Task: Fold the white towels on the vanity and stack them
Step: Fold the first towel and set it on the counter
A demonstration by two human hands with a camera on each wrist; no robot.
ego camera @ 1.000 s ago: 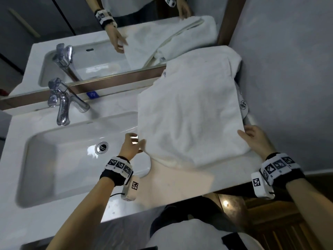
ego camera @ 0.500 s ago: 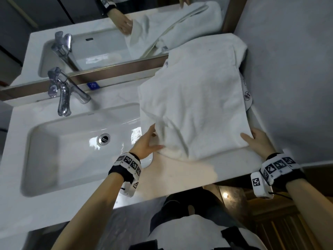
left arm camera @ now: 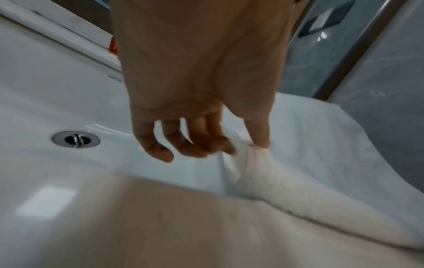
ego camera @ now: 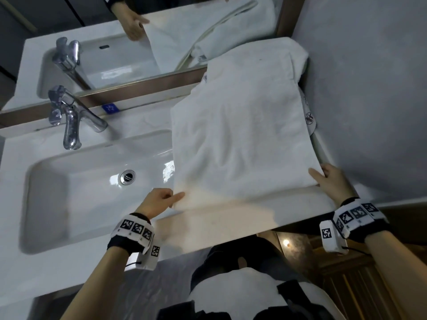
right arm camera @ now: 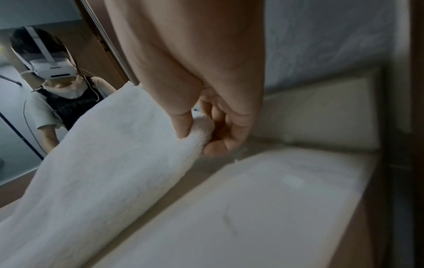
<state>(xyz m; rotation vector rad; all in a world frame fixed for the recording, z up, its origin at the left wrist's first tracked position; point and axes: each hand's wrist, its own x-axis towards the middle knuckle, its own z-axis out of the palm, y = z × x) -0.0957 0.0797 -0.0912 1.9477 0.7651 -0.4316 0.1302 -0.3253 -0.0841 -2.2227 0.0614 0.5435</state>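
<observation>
Your left hand pinches the near-left corner of the towel, thumb on top w/ fingers curled under; your right hand pinches the near-right corner the same way. The towel is white, nubby terry, roughly rectangular, spread on the vanity right of the sink, far end bunched vs. the mirror. Vanity top is smooth, glossy white; the faucet is polished chrome.
</observation>
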